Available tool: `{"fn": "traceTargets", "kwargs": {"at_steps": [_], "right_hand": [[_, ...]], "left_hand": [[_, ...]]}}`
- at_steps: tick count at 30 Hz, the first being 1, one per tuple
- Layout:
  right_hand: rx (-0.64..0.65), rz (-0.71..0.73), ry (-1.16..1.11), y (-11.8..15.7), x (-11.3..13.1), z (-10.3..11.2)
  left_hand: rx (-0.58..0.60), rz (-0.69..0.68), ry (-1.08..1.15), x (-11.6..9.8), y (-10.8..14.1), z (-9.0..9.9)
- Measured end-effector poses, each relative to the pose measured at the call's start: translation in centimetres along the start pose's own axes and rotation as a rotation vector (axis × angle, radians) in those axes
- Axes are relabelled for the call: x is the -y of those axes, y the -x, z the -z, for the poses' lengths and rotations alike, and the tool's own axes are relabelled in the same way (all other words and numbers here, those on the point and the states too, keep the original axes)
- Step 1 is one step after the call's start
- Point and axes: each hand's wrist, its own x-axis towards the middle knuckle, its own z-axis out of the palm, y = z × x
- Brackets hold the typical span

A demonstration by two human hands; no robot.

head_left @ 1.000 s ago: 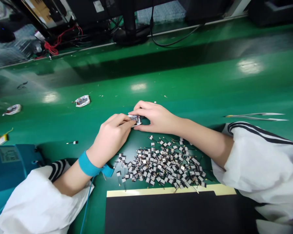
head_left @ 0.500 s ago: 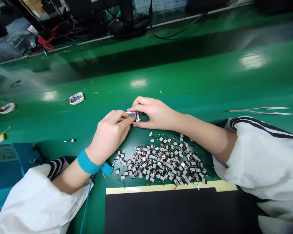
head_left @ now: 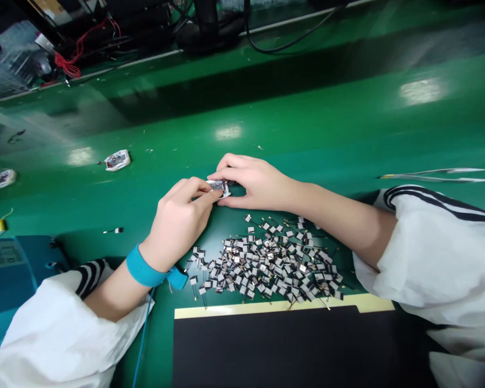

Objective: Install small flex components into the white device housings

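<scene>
Both hands meet at a small white device housing (head_left: 225, 187) with a circuit board inside, just above the green bench. My left hand (head_left: 182, 215) is closed on its left side, finger and thumb over the board. From the right, my right hand (head_left: 254, 182) grips the housing's edge between thumb and fingers. The fingers cover part of the housing, and I cannot make out any small part between them. Below the hands lies a heap of small grey-and-black square modules with short leads (head_left: 270, 261). A blue wrist strap (head_left: 145, 268) circles my left wrist.
Similar open housings lie at left, one nearer (head_left: 117, 160), one at the edge (head_left: 2, 179). Tweezers (head_left: 436, 175) rest at right, a single module (head_left: 115, 230) at left. A blue box (head_left: 24, 275), a black mat (head_left: 291, 350) and a monitor stand (head_left: 208, 32) border the space.
The view has shifted slightly, so the bench items appear a little higher and further left. Both hands keep their grip on the housing, with hardly any movement of the fingers.
</scene>
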Motion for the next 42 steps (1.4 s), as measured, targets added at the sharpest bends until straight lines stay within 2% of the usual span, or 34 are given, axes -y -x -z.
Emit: {"fn": "traceTargets", "kwargs": {"at_steps": [32, 39, 42], "right_hand": [[0.025, -0.009, -0.024, 0.0, 0.0, 0.1], [0.060, -0.008, -0.214, 0.5, 0.3, 1.4], [0.011, -0.041, -0.230, 1.1, 0.1, 1.9]], "left_hand": [[0.022, 0.017, -0.017, -0.1, 0.1, -0.1], [0.004, 0.018, -0.020, 0.0, 0.0, -0.2], [0.001, 0.012, -0.014, 0.0, 0.1, -0.2]]}}
